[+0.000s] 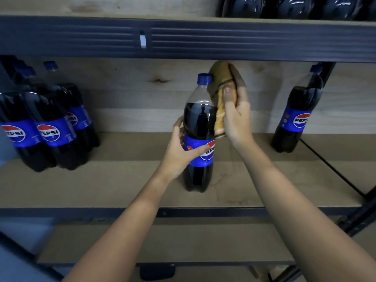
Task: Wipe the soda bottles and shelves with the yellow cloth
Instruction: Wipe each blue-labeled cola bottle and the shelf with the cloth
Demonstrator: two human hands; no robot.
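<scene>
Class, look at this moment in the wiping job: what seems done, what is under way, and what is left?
Nothing shows as finished; a wiped bottle looks no different here. Under way: the left hand grips the middle dark cola bottle with the blue label, while the right hand presses the folded yellow cloth against its upper side. Seemingly left: the cluster of bottles at left, the lone bottle at right and the pale wooden shelf board.

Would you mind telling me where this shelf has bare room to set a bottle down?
Bare board lies between the held bottle and the lone bottle at right, and between it and the cluster of bottles at left. The left end is crowded.
</scene>
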